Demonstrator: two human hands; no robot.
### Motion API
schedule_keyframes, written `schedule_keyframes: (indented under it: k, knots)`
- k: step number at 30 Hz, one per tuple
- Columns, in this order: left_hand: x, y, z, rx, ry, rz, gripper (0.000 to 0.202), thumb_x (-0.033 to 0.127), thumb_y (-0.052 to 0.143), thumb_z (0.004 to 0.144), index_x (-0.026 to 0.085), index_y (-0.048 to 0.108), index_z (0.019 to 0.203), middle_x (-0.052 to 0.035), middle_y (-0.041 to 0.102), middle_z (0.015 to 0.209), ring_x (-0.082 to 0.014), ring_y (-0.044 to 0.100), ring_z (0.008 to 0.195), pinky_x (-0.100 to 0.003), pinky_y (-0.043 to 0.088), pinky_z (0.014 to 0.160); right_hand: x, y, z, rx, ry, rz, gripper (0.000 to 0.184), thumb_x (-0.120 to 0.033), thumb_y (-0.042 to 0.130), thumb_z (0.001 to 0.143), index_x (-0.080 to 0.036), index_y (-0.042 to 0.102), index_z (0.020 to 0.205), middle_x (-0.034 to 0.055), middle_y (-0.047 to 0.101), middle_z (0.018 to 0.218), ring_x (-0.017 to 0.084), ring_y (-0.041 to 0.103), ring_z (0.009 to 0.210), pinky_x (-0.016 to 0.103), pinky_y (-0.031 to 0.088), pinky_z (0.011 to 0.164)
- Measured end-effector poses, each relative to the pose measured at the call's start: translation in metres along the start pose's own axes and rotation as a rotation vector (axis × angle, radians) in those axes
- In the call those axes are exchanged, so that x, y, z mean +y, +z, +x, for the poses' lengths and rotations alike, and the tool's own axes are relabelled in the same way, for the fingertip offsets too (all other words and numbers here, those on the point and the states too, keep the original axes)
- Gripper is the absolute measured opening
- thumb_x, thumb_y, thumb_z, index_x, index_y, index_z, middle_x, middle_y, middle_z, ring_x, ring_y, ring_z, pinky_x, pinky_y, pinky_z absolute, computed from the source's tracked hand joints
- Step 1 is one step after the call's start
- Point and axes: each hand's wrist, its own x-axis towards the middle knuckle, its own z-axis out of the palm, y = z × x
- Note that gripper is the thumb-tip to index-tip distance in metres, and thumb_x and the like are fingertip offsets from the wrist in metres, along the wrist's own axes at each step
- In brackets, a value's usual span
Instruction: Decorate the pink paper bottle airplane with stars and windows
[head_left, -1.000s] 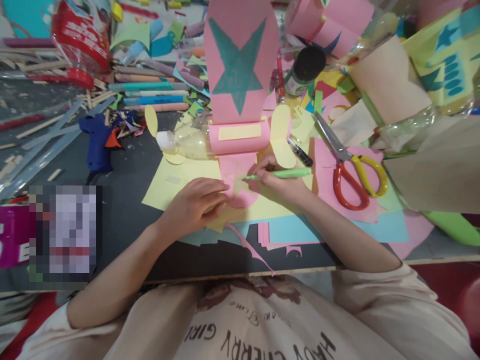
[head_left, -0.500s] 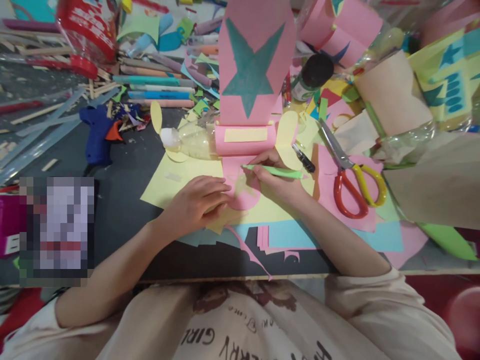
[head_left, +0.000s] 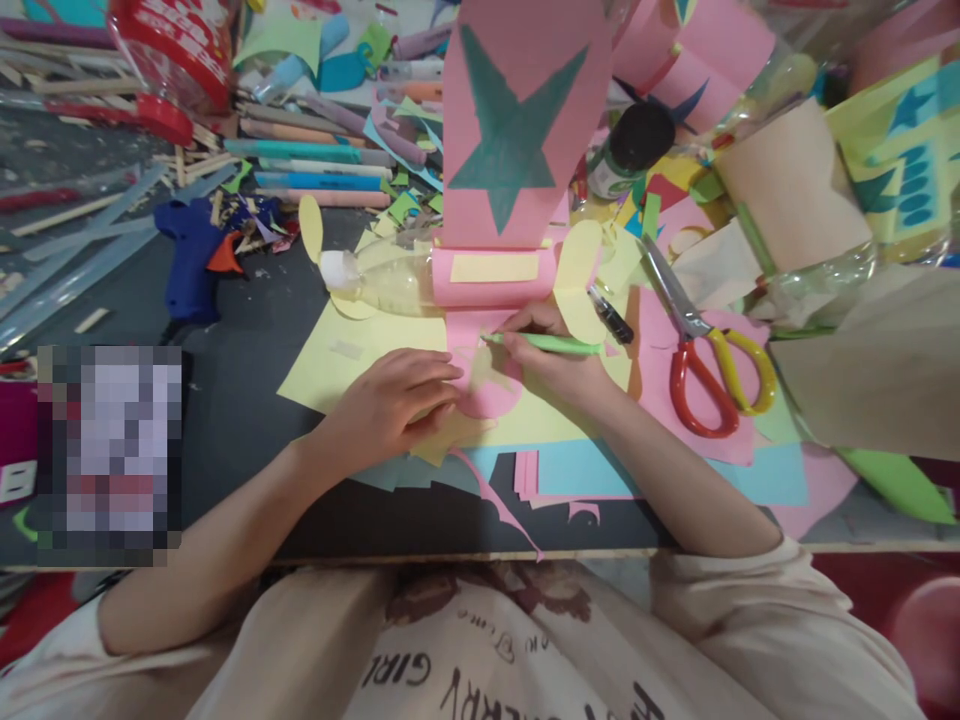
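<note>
While a green pen (head_left: 562,344) is pinched between the thumb and fingers of the right hand (head_left: 559,370), its tip is held at the pink flap (head_left: 491,392) on the near side of the bottle (head_left: 394,275); whether the paper is touched by the tip cannot be told. The flap's left edge is met by the left hand (head_left: 390,400), which is laid loosely with fingers outstretched.

Around the bottle a pink paper band (head_left: 442,280) is wrapped, topped with a yellow strip (head_left: 495,268). On the bottle's far side a long pink wing (head_left: 465,110) is marked with a green star (head_left: 510,150). At the bottle's left end, yellow paper blades (head_left: 310,228) are set by the white cap (head_left: 335,270).

Beneath the bottle a yellow sheet (head_left: 319,355) is spread. To its right, scissors (head_left: 694,328) are laid on pink paper (head_left: 654,385); to its left, a blue glue gun (head_left: 190,260) is placed. Beyond it, on the left, markers (head_left: 322,181) are lined up.
</note>
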Motion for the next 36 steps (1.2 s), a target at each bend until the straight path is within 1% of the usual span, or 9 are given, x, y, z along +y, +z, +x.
schedule_keyframes:
  k: [2, 5, 11, 16, 20, 25, 29, 34, 36]
  knots:
    - [-0.0002, -0.0002, -0.0006, -0.013, -0.013, -0.015, 0.021, 0.019, 0.052, 0.101, 0.019, 0.072, 0.107, -0.0101, 0.076, 0.119, -0.0246, 0.069, 0.12, -0.043, 0.057, 0.103, -0.0007, 0.0005, -0.0001, 0.013, -0.013, 0.022, 0.014, -0.027, 0.064, 0.088, -0.023, 0.056, 0.076, -0.0039, 0.063, 0.069, 0.012, 0.061, 0.067, 0.029, 0.049, 0.065]
    - [-0.0009, 0.0002, -0.0018, -0.018, -0.023, -0.003, 0.021, 0.02, 0.052, 0.101, 0.02, 0.071, 0.109, -0.0096, 0.076, 0.12, -0.0242, 0.068, 0.122, -0.043, 0.057, 0.104, -0.0014, 0.0003, 0.0004, 0.014, -0.005, 0.015, 0.014, -0.028, 0.064, 0.088, -0.023, 0.058, 0.076, -0.0032, 0.064, 0.07, 0.013, 0.063, 0.069, 0.029, 0.049, 0.066]
    - [-0.0013, 0.0003, -0.0018, -0.001, -0.004, 0.009, 0.019, 0.02, 0.053, 0.102, 0.019, 0.07, 0.109, -0.0099, 0.076, 0.119, -0.0241, 0.069, 0.121, -0.042, 0.057, 0.103, -0.0003, -0.0009, 0.0012, -0.01, 0.007, -0.059, 0.014, -0.023, 0.064, 0.081, -0.023, 0.057, 0.068, -0.0035, 0.061, 0.065, 0.013, 0.059, 0.065, 0.029, 0.046, 0.061]
    - [-0.0006, -0.0003, -0.0011, 0.013, 0.015, 0.017, 0.019, 0.019, 0.053, 0.102, 0.018, 0.07, 0.111, -0.0105, 0.076, 0.117, -0.0237, 0.07, 0.119, -0.041, 0.058, 0.101, -0.0012, -0.0012, 0.001, 0.012, -0.022, -0.036, 0.015, -0.024, 0.061, 0.087, -0.023, 0.059, 0.072, -0.0026, 0.063, 0.071, 0.013, 0.061, 0.07, 0.029, 0.048, 0.066]
    - [-0.0006, -0.0007, -0.0018, -0.01, -0.013, -0.005, 0.021, 0.019, 0.053, 0.101, 0.02, 0.07, 0.112, -0.0092, 0.076, 0.119, -0.0237, 0.069, 0.121, -0.042, 0.057, 0.103, -0.0016, -0.0019, 0.002, -0.014, -0.012, -0.077, 0.016, -0.019, 0.061, 0.08, -0.023, 0.055, 0.066, -0.0028, 0.059, 0.065, 0.014, 0.057, 0.066, 0.03, 0.045, 0.063]
    - [0.0001, -0.0006, -0.0008, 0.018, 0.016, 0.025, 0.02, 0.019, 0.053, 0.102, 0.018, 0.069, 0.112, -0.0091, 0.076, 0.116, -0.0231, 0.07, 0.117, -0.04, 0.058, 0.1, -0.0032, -0.0024, 0.0007, -0.008, -0.017, -0.063, 0.017, -0.025, 0.058, 0.087, -0.023, 0.055, 0.071, -0.0028, 0.059, 0.069, 0.013, 0.057, 0.068, 0.03, 0.046, 0.066]
    - [0.0009, -0.0005, 0.0009, 0.054, 0.06, 0.059, 0.017, 0.018, 0.053, 0.102, 0.015, 0.069, 0.108, -0.0102, 0.077, 0.113, -0.0238, 0.072, 0.114, -0.039, 0.059, 0.097, -0.0039, -0.0022, 0.0003, -0.019, -0.02, -0.103, 0.017, -0.017, 0.057, 0.082, -0.024, 0.053, 0.068, -0.0026, 0.058, 0.068, 0.014, 0.056, 0.069, 0.031, 0.045, 0.065]
    - [0.0011, -0.0012, 0.0017, 0.057, 0.063, 0.066, 0.017, 0.018, 0.053, 0.102, 0.015, 0.068, 0.109, -0.0098, 0.077, 0.112, -0.0232, 0.072, 0.112, -0.038, 0.06, 0.097, -0.0036, -0.0022, 0.0005, 0.006, -0.04, -0.076, 0.017, -0.021, 0.056, 0.087, -0.024, 0.053, 0.071, -0.0029, 0.058, 0.069, 0.014, 0.056, 0.069, 0.03, 0.045, 0.066]
    - [0.0008, -0.0013, 0.0013, 0.055, 0.056, 0.067, 0.017, 0.018, 0.053, 0.102, 0.015, 0.069, 0.107, -0.01, 0.077, 0.112, -0.0234, 0.072, 0.113, -0.038, 0.06, 0.097, -0.0033, -0.0028, 0.0009, -0.002, -0.047, -0.104, 0.019, -0.017, 0.056, 0.085, -0.024, 0.051, 0.068, -0.0029, 0.057, 0.068, 0.014, 0.055, 0.068, 0.031, 0.044, 0.066]
